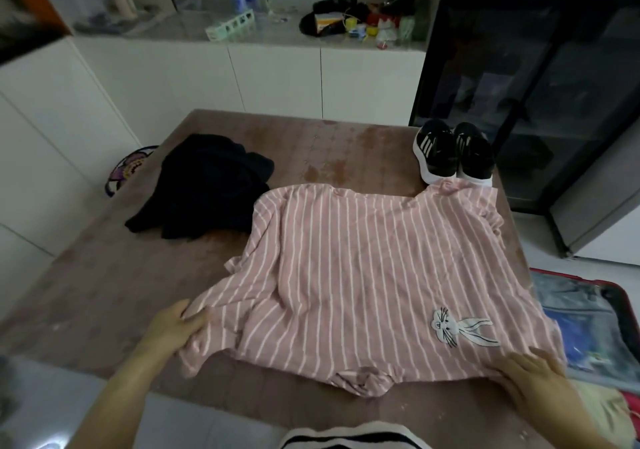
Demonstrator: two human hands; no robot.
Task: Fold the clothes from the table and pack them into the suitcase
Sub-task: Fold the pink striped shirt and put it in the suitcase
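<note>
Striped shirt soft matt cloth; table glossy, mottled stone-like; black sneakers slightly shiny.

The person wore a white top crossed by broad black stripes; only a curved strip of it showed, just below the near edge of the bench. Both forearms were bare along all that showed of them, one at the bench's near-left side, one at its near-right corner. The left hand and the right hand were bare as well.
</note>
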